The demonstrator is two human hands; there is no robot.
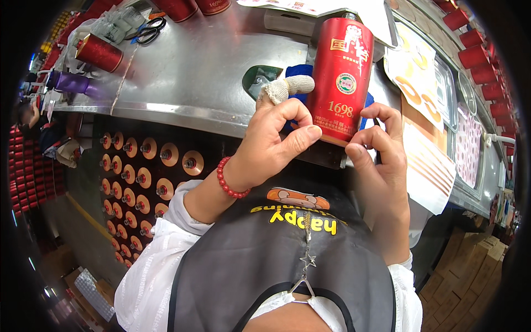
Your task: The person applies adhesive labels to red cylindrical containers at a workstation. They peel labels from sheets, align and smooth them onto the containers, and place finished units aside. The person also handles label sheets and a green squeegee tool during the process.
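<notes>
A tall red cylindrical bottle (342, 77) with gold print and a round green seal lies on a blue cloth (298, 74) at the near edge of a steel table (204, 66). My left hand (274, 138), with a red bead bracelet on the wrist and a white cloth cot on one finger, touches the bottle's lower left side with thumb and bent fingers. My right hand (379, 160) pinches at the bottle's bottom right corner. Both hands hold the bottle's base end.
Another red cylinder (99, 52), a purple one (72, 83) and scissors (148, 30) lie at the table's far left. Sheets with round gold stickers (415, 72) and trays sit to the right. Racks of orange discs (138, 166) are below the table. Cardboard boxes (470, 271) stand at lower right.
</notes>
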